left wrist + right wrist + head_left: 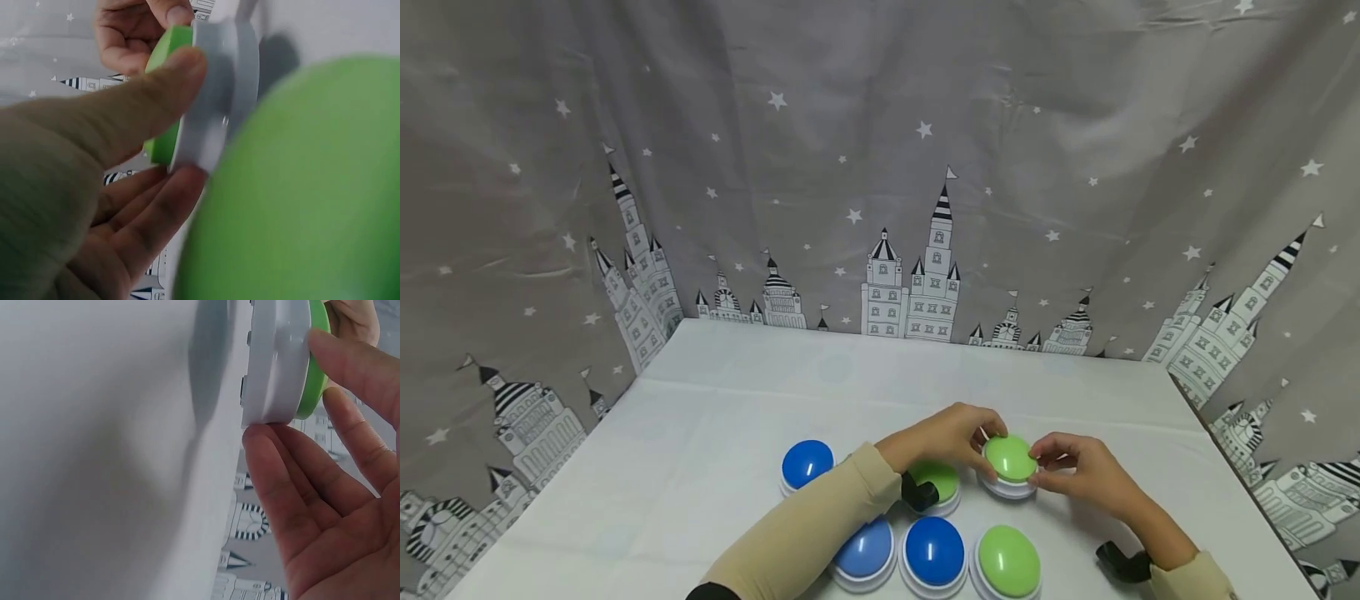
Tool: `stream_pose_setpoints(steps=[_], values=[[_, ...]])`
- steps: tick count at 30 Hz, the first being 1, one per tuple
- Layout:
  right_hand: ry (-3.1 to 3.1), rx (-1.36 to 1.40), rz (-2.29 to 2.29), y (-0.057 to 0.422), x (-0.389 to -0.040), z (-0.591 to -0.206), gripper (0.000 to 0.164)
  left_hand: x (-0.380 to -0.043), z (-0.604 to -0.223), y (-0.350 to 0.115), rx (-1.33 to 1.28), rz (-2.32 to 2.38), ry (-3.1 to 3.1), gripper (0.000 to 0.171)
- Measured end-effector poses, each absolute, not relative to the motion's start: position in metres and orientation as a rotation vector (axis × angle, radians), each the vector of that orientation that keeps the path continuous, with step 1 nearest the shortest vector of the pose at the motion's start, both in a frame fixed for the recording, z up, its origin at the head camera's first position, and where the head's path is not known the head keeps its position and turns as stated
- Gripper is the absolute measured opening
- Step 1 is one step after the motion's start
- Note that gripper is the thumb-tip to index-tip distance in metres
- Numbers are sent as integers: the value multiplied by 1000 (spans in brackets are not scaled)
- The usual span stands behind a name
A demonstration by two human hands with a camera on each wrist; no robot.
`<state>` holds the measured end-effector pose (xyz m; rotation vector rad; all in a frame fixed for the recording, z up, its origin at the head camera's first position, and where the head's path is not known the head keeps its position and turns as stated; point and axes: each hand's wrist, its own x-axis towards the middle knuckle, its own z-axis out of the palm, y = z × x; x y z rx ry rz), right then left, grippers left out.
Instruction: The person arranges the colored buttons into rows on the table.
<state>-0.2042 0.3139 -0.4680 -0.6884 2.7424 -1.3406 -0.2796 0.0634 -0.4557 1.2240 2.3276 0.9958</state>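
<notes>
A green dome push button with a white round base is held between both hands at the right end of the back row. My left hand grips its left side, thumb and fingers around the rim. On the opposite side, the thumb and fingertips of my right hand pinch the edge. The right wrist view shows small feet under the white base, with a gap between them and the shadow on the table. Another green push button sits partly hidden behind the left wrist; its dome looms large in the left wrist view.
A blue push button stands at the back left, partly covered by the left sleeve. Nearer me are two more blue buttons, one light and one darker, beside a green one. A grey castle-print curtain hangs behind the white table.
</notes>
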Motion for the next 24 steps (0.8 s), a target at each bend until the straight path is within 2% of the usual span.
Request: stream_pose_setpoints(steps=[9, 24], values=[[2642, -711, -1331, 306, -189, -469, 33, -270, -458, 54, 1306, 905, 2280, 54], [2583, -879, -1300, 297, -193, -472, 31, -265, -459, 44, 1303, 851, 2264, 54]])
